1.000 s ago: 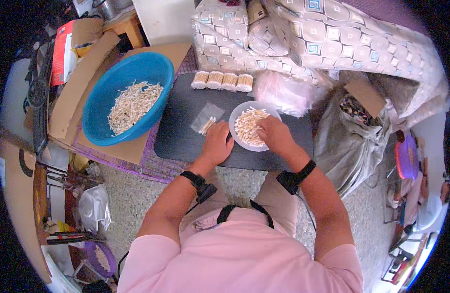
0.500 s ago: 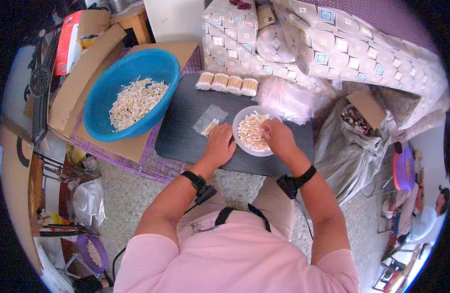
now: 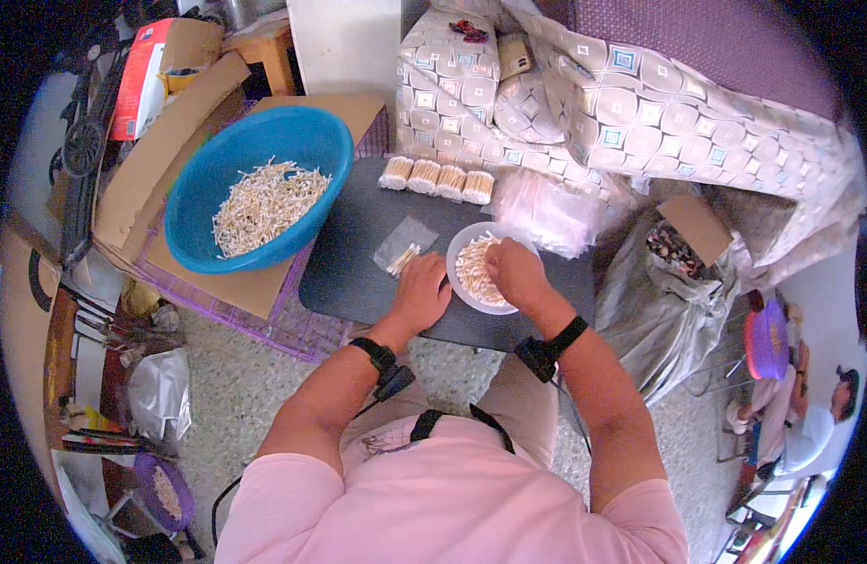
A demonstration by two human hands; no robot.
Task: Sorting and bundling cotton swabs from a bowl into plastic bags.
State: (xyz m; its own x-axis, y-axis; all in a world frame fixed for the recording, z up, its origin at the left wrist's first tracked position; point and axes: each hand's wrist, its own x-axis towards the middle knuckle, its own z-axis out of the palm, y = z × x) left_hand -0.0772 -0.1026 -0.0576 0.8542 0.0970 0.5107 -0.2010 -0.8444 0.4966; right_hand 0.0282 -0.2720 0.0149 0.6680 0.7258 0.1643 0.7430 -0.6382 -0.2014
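On the dark table [image 3: 358, 244], my left hand [image 3: 420, 289] is closed, with a few cotton swabs [image 3: 404, 259] sticking out past its fingers. Their far ends overlap a small clear plastic bag [image 3: 405, 240] lying flat. My right hand [image 3: 522, 274] reaches into a white bowl [image 3: 456, 293] of loose cotton swabs [image 3: 475, 273]. Its fingers are pinched together among the swabs, and the tips are partly hidden. Behind the bag stand several bundles of cotton swabs [image 3: 436, 179] in a row. A pile of clear plastic bags [image 3: 551, 211] lies behind the bowl.
A large blue basin [image 3: 184, 226] of loose swabs stands on cardboard [image 3: 358, 113] at the left. A patterned sofa [image 3: 659, 117] borders the table's far side. To the right stands a grey sack [image 3: 631, 310]. Another person [image 3: 809, 437] sits at the far right.
My right hand has moved left and deeper over the swabs in the bowl. The whole view has shifted slightly; my left hand keeps its place by the small bag.
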